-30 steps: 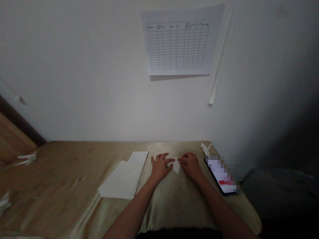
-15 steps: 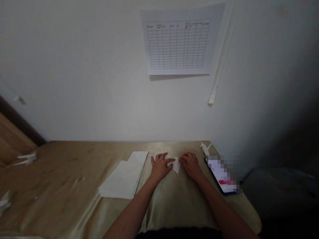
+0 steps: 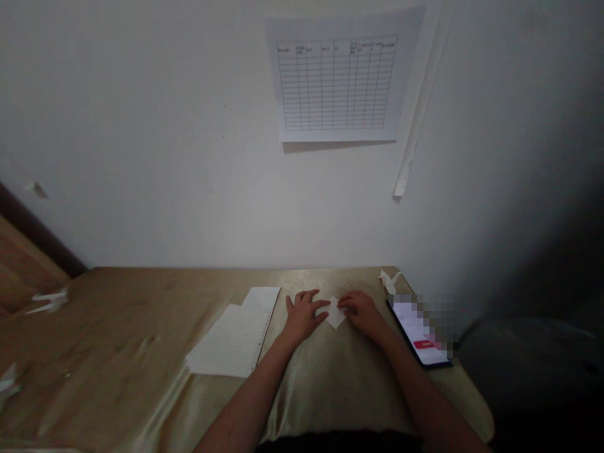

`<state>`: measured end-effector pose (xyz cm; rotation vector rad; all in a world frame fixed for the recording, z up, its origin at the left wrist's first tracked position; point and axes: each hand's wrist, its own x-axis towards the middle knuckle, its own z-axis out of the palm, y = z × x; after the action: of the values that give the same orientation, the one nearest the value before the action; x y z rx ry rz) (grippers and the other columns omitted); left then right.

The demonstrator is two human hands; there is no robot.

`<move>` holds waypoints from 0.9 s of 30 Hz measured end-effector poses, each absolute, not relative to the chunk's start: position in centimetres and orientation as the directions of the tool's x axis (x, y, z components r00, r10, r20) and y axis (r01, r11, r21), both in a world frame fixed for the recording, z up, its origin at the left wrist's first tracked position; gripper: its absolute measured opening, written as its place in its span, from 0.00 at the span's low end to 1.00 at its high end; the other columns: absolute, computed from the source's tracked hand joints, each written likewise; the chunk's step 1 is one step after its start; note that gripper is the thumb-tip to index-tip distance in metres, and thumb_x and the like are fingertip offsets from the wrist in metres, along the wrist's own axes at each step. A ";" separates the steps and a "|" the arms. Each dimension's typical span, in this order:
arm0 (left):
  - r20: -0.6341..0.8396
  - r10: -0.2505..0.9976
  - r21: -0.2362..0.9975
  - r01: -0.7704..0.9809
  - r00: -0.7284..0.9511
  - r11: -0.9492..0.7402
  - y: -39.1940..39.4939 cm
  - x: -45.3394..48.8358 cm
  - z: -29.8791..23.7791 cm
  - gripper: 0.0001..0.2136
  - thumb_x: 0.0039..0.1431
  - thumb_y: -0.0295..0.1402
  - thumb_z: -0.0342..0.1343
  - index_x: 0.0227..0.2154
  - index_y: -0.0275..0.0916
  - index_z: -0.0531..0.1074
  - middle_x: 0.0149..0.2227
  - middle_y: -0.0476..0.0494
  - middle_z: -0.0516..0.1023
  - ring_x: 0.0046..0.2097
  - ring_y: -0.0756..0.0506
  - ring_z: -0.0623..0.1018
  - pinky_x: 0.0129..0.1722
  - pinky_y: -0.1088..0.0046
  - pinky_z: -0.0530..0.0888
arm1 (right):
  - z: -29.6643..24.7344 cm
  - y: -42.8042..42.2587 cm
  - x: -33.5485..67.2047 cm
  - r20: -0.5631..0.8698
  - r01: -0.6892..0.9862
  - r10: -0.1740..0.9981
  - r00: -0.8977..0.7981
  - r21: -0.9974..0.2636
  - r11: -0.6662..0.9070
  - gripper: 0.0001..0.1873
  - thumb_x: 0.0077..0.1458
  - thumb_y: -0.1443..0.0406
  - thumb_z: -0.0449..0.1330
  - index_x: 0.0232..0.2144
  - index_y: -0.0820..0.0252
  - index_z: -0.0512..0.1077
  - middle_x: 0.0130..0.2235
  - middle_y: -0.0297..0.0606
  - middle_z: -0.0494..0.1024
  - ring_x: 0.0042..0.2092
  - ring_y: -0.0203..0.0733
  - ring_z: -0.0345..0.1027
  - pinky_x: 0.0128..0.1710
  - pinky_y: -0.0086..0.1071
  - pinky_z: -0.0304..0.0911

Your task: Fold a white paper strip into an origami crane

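A small white piece of folded paper (image 3: 335, 314), roughly diamond-shaped, lies on the table between my hands. My left hand (image 3: 304, 314) rests at its left side with fingers spread; the forefinger and thumb tips touch the paper's left edge. On the opposite side, my right hand (image 3: 363, 311) has its fingers bent and close together, gripping the right edge of the paper near the upper corner. The right thumb is mostly hidden.
Left of my hands lies a stack of lined paper (image 3: 231, 343). A phone (image 3: 425, 336) sits at the right table edge, with a folded paper bird (image 3: 389, 281) behind it. More folded white paper (image 3: 50, 301) lies far left. A printed chart (image 3: 337, 82) hangs on the wall.
The folded paper looks wider now, with its right side spread outward. My right fingers have shifted slightly right with that edge; my left hand has barely moved.
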<state>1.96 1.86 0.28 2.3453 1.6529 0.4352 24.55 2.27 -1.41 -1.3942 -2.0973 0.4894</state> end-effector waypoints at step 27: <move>0.076 0.880 0.511 0.740 0.468 -0.438 3.2 0.9 0.0 0.09 0.63 0.43 0.65 0.45 0.56 0.83 0.60 0.51 0.80 0.66 0.37 0.69 0.70 0.37 0.46 | -2.1 2.4 25.2 0.223 0.684 0.935 -0.276 -0.638 0.354 0.05 0.51 0.65 0.68 0.31 0.50 0.84 0.49 0.35 0.84 0.59 0.51 0.69 0.65 0.51 0.55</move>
<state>0.86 3.16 0.01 2.3123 1.3563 0.4682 25.21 2.37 -2.14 -1.4022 -2.0499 0.5737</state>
